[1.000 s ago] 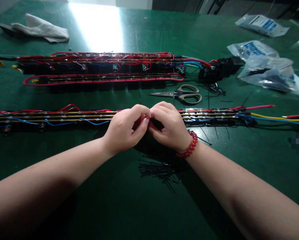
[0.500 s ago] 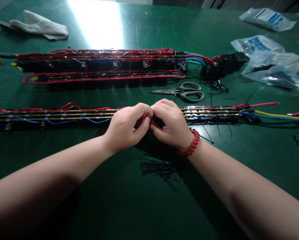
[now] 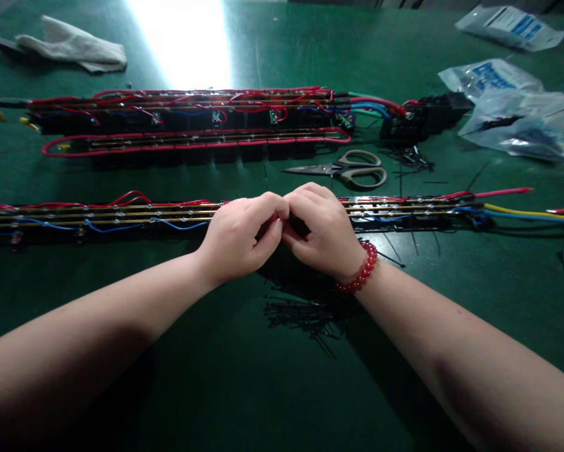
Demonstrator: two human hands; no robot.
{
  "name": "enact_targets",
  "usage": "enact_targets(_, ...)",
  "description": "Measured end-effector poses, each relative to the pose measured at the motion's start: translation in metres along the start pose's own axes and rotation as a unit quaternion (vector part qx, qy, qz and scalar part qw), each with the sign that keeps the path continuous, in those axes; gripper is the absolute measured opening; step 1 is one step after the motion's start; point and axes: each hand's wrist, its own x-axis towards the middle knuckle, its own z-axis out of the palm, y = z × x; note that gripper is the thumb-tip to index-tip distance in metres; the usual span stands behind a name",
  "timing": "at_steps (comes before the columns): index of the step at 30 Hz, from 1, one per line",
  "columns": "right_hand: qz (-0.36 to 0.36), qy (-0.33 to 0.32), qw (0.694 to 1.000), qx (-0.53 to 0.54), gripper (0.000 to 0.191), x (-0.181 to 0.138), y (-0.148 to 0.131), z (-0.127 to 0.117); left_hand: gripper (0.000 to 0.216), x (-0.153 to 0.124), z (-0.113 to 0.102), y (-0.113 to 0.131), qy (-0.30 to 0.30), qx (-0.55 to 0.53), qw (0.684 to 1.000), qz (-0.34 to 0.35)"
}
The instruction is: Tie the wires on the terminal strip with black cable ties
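- off-white cloth [image 3: 81,53] lies crumpled at the far left of the green tabletop [image 3: 192,376], beside a dark object [image 3: 13,50] i can't make out.
- the long wired strip [image 3: 98,218] runs in from the left edge and passes beneath both hands, brass-coloured rails along it, red wire on its far side, blue wire looping on its near side.
- beyond it lie two shorter ones: the far strip [image 3: 178,116], tangled with red wire, and the looped strip [image 3: 192,142], ringed by a long red cable.
- the left hand [image 3: 244,235] curls over the long strip, thumb and forefinger drawn close; from where i stand i cannot tell whether it grips anything.
- thin black ties [image 3: 296,314] lie heaped on the near side, just below the hands.
- the right hand [image 3: 319,229] meets the left at the fingertips, also curled; its grip is hidden, so i cannot tell.
- red beads [image 3: 367,267] circle the right wrist.
- scissors [image 3: 338,169] lie beyond that hand, blades pointing left.
- black scraps [image 3: 414,159] sit near their handles.
- a yellow wire [image 3: 522,212] leaves the long strip's right end.
- printed plastic bags [image 3: 527,122] lie at the far right.
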Motion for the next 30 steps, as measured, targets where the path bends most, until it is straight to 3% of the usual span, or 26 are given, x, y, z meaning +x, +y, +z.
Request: enact_targets(30,0.001,-0.002,1.0,-0.002,0.002,0.0003,-0.0006,0.0007,0.008,-0.0003,0.0004,-0.0002,-0.008,0.011,1.0,0.005)
